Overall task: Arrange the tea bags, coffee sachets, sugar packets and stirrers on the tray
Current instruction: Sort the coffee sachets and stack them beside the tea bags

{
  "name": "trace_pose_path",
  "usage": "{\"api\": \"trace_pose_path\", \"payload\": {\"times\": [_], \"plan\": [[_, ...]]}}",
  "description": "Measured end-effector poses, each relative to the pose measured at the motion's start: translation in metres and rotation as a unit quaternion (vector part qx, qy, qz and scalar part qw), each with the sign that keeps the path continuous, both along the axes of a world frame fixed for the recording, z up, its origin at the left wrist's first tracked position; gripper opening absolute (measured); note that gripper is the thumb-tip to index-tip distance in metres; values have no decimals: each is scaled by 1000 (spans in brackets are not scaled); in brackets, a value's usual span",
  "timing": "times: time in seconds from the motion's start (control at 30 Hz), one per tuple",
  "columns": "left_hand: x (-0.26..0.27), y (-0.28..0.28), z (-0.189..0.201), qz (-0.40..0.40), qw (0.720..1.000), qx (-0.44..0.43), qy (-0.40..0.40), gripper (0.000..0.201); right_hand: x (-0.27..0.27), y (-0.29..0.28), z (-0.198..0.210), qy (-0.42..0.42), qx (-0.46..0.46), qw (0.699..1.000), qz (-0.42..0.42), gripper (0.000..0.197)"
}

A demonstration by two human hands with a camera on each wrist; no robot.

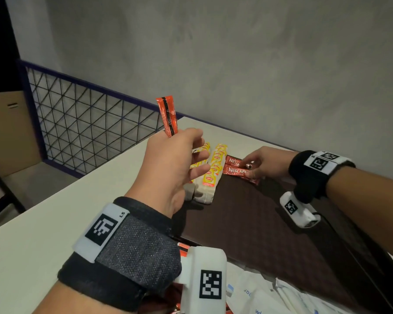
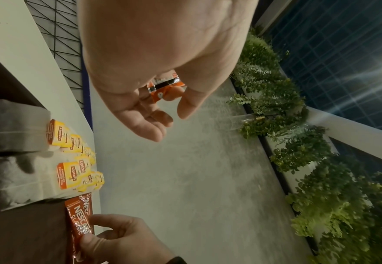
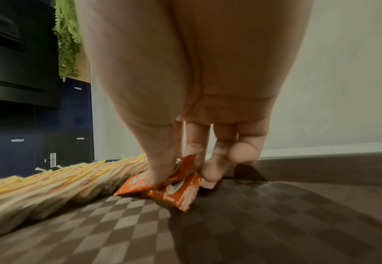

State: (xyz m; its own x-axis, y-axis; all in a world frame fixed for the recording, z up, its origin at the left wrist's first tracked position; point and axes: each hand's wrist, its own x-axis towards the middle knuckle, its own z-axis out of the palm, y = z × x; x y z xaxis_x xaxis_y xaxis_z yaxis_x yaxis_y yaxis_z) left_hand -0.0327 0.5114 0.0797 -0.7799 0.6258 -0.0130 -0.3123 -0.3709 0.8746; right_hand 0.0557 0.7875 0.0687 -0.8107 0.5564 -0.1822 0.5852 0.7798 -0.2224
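Left hand (image 1: pixel 170 164) pinches a slim red-orange coffee sachet (image 1: pixel 167 116) upright above the table, long axis near vertical. Right hand (image 1: pixel 267 163) pinches two red Nescafé sachets (image 1: pixel 235 167) lying lengthwise on the dark checkered tray (image 1: pixel 247 223), just beside two rows of yellow-tagged tea bags (image 1: pixel 210 175).

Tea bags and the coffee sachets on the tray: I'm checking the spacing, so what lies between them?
Nothing: in the head view the tea bags and coffee sachets lie side by side, with only a sliver of tray between.
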Motion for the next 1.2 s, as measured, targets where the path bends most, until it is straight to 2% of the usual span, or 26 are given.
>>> {"api": "trace_pose_path", "payload": {"times": [0.1,0.23,0.4,0.6,0.83,0.93,1.1,1.2], "plan": [[1,0,0,-2,1000,-2,-1,6,-4,-4,5,-44,16,999,2,41],[1,-1,0,1,1000,-3,-2,6,-10,-7,4,-41,29,999,-4,41],[1,-1,1,3,1000,-6,-4,8,-17,-9,2,-67,117,991,21,43],[3,-1,1,2,1000,-14,0,7,-15,-6,-6,-43,170,984,20,37],[3,-1,1,7,1000,-19,-1,5,-15,-6,-10,6,175,985,2,28],[3,-1,0,8,1000,-20,0,6,-13,-10,-8,12,141,990,0,27],[3,-1,0,7,1000,-21,1,6,-13,-12,-9,-2,132,991,-18,43],[4,-2,0,6,1000,-20,1,6,-14,-12,-8,-7,104,994,-27,44]]}}
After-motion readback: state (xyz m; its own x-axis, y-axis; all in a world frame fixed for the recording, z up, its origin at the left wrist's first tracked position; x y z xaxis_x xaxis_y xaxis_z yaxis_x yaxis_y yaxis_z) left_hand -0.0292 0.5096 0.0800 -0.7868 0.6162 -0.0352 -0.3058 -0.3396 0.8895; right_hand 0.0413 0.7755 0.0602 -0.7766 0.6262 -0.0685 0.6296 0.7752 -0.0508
